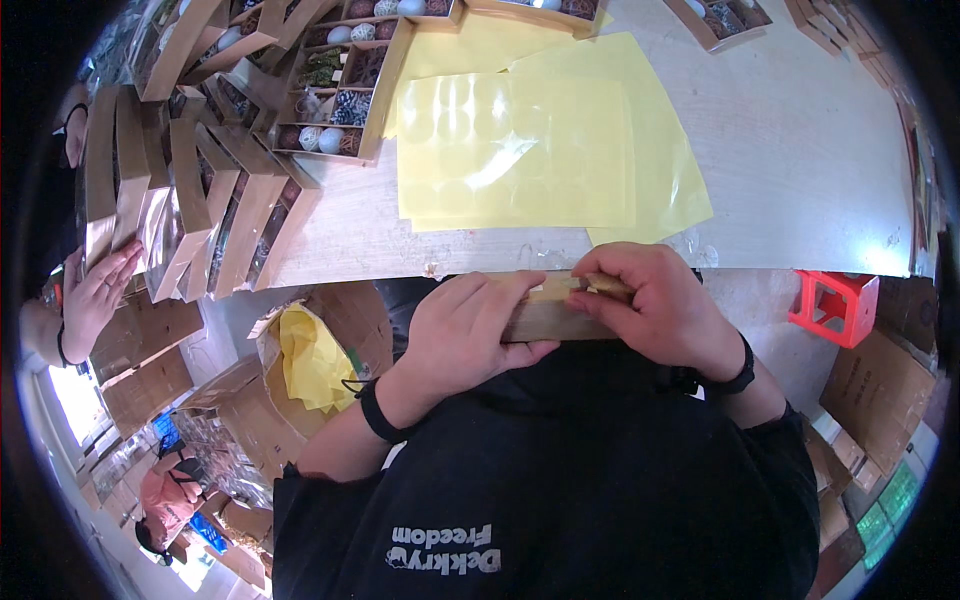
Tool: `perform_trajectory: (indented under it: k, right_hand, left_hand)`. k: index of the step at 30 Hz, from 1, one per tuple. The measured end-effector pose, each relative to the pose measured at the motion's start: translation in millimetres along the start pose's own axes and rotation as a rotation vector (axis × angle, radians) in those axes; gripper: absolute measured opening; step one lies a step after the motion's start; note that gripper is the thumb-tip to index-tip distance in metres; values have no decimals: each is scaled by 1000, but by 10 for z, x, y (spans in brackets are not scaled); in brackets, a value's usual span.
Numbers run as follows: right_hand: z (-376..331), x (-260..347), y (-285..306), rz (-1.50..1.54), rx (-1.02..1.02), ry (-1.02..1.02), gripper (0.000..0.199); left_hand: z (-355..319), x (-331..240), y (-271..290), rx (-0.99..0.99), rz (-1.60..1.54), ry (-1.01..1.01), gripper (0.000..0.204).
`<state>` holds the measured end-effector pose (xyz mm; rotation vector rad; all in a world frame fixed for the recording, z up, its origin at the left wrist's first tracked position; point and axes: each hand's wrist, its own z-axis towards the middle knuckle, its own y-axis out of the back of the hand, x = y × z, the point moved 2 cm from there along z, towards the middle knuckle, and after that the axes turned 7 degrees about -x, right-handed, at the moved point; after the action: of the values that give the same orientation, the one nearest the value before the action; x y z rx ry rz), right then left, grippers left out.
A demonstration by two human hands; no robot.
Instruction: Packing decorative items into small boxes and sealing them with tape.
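Note:
A brown cardboard box (pixel 548 322) is held on edge between my hands, close against my black shirt and just below the table's front edge. My left hand (pixel 462 332) wraps over its left end, fingers along the top and thumb low on the front. At the right end my right hand (pixel 662 308) pinches the box's upper edge between thumb and fingertips. Exactly what lies between those fingertips is too small to make out. Beyond the table edge lie pale yellow sheets of clear round stickers (pixel 515 150).
Compartment boxes of decorative balls and pinecones (pixel 335 105) fill the table's far left, with more boxes stacked on edge (pixel 240 215). A co-worker's hand (pixel 95 290) touches that stack. Below are an open carton with yellow paper (pixel 312 360) and a red stool (pixel 838 305).

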<state>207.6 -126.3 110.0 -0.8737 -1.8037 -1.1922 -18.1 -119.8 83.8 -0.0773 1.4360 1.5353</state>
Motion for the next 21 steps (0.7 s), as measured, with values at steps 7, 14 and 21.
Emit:
perform_trajectory:
  k: [7, 14, 21]
  right_hand:
    - [60, 57, 26, -93, 6, -20, 15]
    - [159, 44, -12, -212, 6, -19, 21]
    - [106, -135, -11, -214, 23, -43, 22]
  left_hand:
    - [8, 96, 13, 33, 109, -229, 51]
    - [47, 187, 20, 383, -85, 196, 40]
    - [-175, 142, -232, -37, 74, -238, 28]
